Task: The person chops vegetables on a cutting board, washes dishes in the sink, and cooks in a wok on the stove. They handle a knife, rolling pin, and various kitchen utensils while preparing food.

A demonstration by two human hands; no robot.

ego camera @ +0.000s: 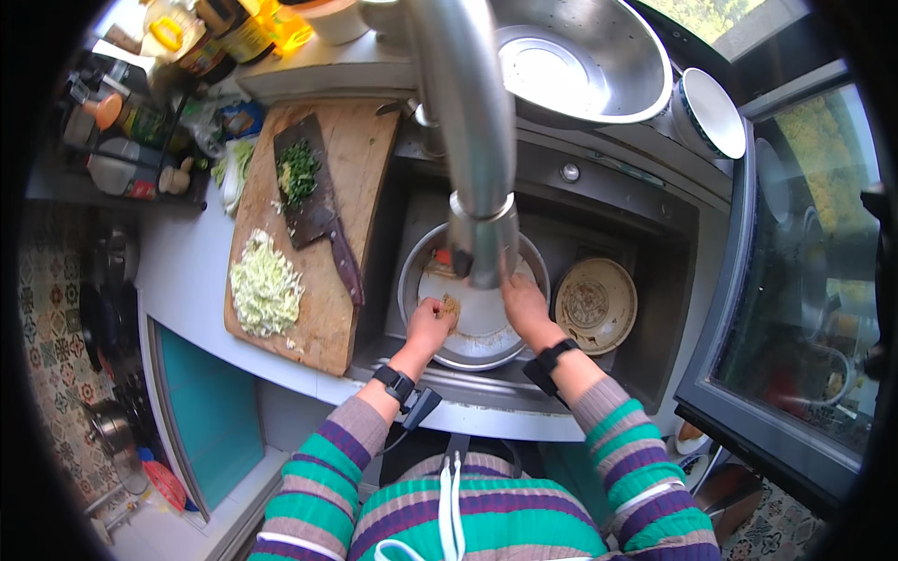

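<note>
A round metal basin [477, 356] sits in the sink [659, 336] under the tap [484, 168]. My left hand [429, 326] pinches a tan, fibrous scrubber [451, 313] over the left part of the basin. My right hand [526, 308] reaches over the basin's right side; its fingertips are partly behind the tap's spout, so its grip is unclear. Pale liquid and brown specks show inside the basin, and a small orange-red item [442, 257] lies near its back left wall. To the right stands a brown-stained, patterned dish [596, 306].
On the wooden chopping board [330, 329] at left lie shredded cabbage [265, 284] and a cleaver [309, 224] bearing chopped greens [298, 173]. A large steel bowl [596, 63] and a white bowl [712, 112] stand behind the sink. An open window sash [793, 280] juts in at right.
</note>
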